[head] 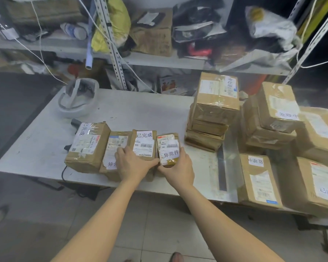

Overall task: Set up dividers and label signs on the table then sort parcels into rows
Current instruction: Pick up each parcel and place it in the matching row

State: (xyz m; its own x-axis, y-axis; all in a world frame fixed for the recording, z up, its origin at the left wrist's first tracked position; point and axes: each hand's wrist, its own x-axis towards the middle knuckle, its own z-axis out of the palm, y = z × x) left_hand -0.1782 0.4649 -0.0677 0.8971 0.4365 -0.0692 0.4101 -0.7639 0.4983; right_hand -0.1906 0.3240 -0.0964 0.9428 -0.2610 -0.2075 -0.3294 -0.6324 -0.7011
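Several brown cardboard parcels with white paper labels stand in a row near the front edge of the white table (140, 110). My left hand (133, 163) rests on the near end of the third parcel (145, 142), fingers spread over it and the second parcel (116, 146). My right hand (178, 168) grips the small fourth parcel (168, 148) at its near end, thumb on the left side, fingers on the right. The biggest parcel (87, 146) is at the row's left end.
A stack of parcels (212, 110) stands right of the row, and more labelled boxes (273, 116) fill the table's right side. A metal strip (222, 167) lies flat between them. A white helmet (78, 99) sits at the back left. Cluttered shelves rise behind.
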